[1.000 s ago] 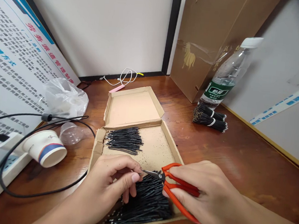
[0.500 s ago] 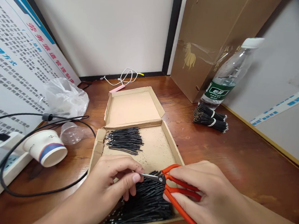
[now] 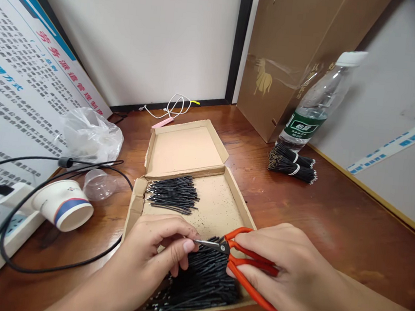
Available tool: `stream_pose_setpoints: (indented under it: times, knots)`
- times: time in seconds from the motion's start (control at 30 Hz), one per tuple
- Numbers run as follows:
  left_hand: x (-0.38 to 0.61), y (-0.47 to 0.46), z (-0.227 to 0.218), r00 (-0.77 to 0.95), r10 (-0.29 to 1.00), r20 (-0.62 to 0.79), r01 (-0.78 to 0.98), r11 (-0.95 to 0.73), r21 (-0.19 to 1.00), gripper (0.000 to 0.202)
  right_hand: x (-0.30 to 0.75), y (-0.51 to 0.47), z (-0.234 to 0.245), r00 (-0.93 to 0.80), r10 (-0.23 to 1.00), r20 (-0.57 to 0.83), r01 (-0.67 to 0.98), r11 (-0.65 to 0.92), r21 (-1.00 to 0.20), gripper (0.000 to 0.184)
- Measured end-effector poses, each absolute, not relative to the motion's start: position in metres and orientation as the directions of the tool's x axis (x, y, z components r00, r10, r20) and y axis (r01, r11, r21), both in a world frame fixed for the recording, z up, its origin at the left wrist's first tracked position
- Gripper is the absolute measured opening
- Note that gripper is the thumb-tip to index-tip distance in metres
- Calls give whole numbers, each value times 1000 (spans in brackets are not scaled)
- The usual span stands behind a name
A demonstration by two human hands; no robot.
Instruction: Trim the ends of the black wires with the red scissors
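Observation:
My right hand (image 3: 284,270) grips red-handled scissors (image 3: 244,264), blades pointing left and nearly closed. My left hand (image 3: 154,255) pinches something thin at the blade tips; it looks like one black wire, too small to be sure. Both hands hover over a large heap of black wire pieces (image 3: 202,282) in the near end of an open cardboard box (image 3: 135,202). A smaller, tidier pile of black wires (image 3: 172,193) lies further back in the same box.
Two banded bundles of black wires (image 3: 291,164) lie by a plastic water bottle (image 3: 315,105) and a brown paper bag (image 3: 290,56). On the left are a tipped paper cup (image 3: 63,206), a clear lid, a plastic bag (image 3: 90,134), black cables (image 3: 45,164) and a printed board (image 3: 18,93).
The scissors' blades have closed a little at my left fingertips and both hands have shifted very slightly. Everything else stays put.

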State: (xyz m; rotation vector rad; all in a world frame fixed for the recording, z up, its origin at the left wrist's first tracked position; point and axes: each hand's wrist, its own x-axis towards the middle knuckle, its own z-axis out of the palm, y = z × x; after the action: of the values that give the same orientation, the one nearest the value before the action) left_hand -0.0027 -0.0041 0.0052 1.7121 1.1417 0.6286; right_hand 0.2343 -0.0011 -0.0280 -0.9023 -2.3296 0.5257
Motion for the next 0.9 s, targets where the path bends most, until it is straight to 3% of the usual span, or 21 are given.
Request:
stream_pose_setpoints:
  times: [0.13,0.4,0.7,0.9]
  knots:
    - [-1,-2,7,435,896,-88,428,-120,896,19,235,-1,-31,-586,706,397,472,696,-541,26]
    - [-3,-3,6,436,896,-86,431,-123,894,19,235,-3,-22,-625,737,257,487,625,-610,21]
    - [-4,-2,6,472,881,-35,455,-209,866,19,236,-4,-25,-611,717,335,484,673,-559,25]
    - [-4,-2,7,484,875,8,479,-273,835,19,234,-2,-23,-618,737,274,489,634,-600,23]
